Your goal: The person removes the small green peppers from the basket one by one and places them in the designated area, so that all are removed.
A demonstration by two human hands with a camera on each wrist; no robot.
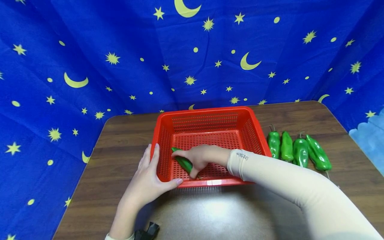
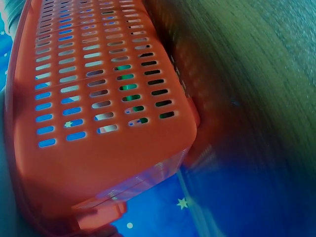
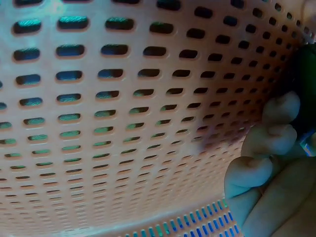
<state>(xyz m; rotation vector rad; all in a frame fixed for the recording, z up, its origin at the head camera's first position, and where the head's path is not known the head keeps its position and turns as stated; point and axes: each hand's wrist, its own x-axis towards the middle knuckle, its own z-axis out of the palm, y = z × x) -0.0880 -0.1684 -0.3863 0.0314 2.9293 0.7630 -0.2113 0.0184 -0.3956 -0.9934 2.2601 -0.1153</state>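
Note:
Inside the red plastic basket, my right hand grips a green pepper close over the perforated floor at the left side. The right wrist view shows curled fingers beside the dark pepper. My left hand rests spread on the basket's front left corner, with straight fingers along the left rim and the thumb on the front rim. In the left wrist view the basket's outer wall fills much of the picture, and bits of green show through its slots.
Several green peppers lie in a row on the wooden table, right of the basket. A small black object is near my left wrist. A blue curtain with stars and moons stands behind the table and at its sides.

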